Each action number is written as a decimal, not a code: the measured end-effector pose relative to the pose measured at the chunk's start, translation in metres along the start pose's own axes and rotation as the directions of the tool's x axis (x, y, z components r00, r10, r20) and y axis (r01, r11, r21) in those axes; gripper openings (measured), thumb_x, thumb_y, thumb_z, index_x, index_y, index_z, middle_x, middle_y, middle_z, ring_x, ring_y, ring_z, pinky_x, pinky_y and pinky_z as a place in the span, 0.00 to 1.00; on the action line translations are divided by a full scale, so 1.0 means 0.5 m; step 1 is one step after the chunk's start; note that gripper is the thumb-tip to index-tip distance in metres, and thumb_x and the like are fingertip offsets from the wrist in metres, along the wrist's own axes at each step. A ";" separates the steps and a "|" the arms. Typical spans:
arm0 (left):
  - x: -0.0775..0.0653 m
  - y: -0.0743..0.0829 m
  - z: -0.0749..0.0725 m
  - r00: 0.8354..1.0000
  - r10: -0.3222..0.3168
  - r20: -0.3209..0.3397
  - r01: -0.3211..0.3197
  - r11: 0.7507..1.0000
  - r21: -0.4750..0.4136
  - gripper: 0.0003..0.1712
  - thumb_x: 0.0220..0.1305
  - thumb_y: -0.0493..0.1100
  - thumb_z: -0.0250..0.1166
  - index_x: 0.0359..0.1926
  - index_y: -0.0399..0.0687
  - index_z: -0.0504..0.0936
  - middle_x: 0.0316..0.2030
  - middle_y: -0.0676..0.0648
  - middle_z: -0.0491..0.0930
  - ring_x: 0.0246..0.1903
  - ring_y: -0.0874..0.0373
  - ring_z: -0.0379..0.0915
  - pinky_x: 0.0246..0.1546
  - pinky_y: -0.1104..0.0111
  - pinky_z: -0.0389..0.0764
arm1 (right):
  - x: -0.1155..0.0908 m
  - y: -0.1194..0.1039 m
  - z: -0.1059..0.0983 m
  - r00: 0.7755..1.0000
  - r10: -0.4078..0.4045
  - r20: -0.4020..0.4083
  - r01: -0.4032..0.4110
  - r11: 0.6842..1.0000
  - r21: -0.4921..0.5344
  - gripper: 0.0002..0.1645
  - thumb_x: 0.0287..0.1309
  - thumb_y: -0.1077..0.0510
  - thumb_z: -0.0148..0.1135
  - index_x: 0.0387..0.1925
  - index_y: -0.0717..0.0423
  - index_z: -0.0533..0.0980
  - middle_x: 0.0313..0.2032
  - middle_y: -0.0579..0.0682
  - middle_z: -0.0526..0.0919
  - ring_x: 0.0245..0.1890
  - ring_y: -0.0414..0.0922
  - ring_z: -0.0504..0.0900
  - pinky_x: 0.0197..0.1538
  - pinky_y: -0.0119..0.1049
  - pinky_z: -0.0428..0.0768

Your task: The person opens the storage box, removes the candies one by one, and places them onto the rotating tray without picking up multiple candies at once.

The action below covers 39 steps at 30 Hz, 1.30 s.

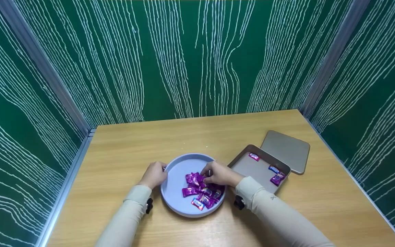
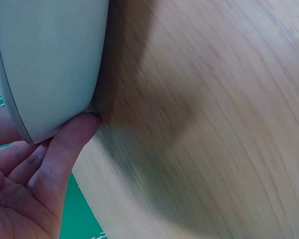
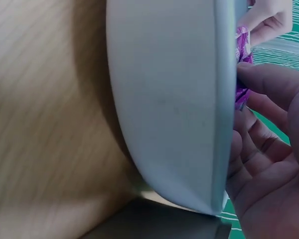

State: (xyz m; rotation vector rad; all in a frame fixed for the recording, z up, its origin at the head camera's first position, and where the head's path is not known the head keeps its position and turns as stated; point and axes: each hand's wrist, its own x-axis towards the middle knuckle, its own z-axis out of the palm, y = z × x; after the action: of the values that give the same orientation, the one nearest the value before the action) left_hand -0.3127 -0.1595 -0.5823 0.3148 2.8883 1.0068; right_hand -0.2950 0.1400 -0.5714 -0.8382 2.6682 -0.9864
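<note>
A round pale lavender-grey dish [image 1: 175,178] sits on the table with a heap of purple-wrapped candies [image 1: 191,191] inside it. One red, white and blue candy [image 1: 197,203] lies at the heap's near edge. My left hand [image 1: 154,175] grips the dish's left side; in the left wrist view its thumb [image 2: 74,132] presses low on the outer wall. My right hand [image 1: 219,174] reaches over the right rim with curled fingers and pinches a purple candy [image 3: 243,47] at the top of the heap. The dish wall hides part of those fingers in the right wrist view.
Right of the dish stands a rectangular brown-grey tin [image 1: 249,168] holding several candies along its edges. Its flat lid [image 1: 286,151] lies behind it, toward the table's right edge. Green walls [image 1: 218,68] with white streaks enclose the wooden table [image 1: 125,147] at the back and sides.
</note>
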 end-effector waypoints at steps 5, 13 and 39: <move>0.001 0.002 0.000 1.000 -0.004 0.000 0.004 1.000 -0.001 0.14 0.68 0.31 0.64 0.50 0.35 0.92 0.38 0.41 0.90 0.35 0.54 0.83 0.42 0.59 0.89 | 0.003 0.004 0.009 1.000 0.009 -0.001 -0.009 1.000 0.012 0.14 0.58 0.63 0.78 0.46 0.61 0.90 0.43 0.56 0.92 0.40 0.42 0.86 0.51 0.40 0.86; 0.001 0.002 -0.002 0.999 -0.026 0.022 0.027 1.000 -0.006 0.15 0.70 0.31 0.64 0.52 0.35 0.91 0.41 0.40 0.91 0.38 0.52 0.85 0.45 0.57 0.90 | -0.007 0.006 -0.007 1.000 0.023 -0.018 -0.022 0.999 0.041 0.17 0.58 0.62 0.79 0.49 0.65 0.88 0.46 0.58 0.89 0.48 0.53 0.86 0.61 0.54 0.84; 0.002 -0.002 -0.003 1.000 0.001 0.021 -0.001 1.000 -0.008 0.13 0.66 0.30 0.60 0.42 0.37 0.92 0.29 0.45 0.85 0.28 0.57 0.79 0.28 0.68 0.82 | -0.113 0.125 -0.173 0.972 -0.006 -0.235 0.022 0.998 0.063 0.14 0.56 0.70 0.73 0.45 0.69 0.87 0.39 0.62 0.90 0.34 0.41 0.85 0.40 0.30 0.84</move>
State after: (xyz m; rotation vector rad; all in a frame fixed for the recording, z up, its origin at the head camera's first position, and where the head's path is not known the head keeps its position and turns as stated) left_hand -0.3140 -0.1609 -0.5817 0.3246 2.8651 1.0090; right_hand -0.3059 0.2577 -0.5472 -0.7714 2.8075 -1.2405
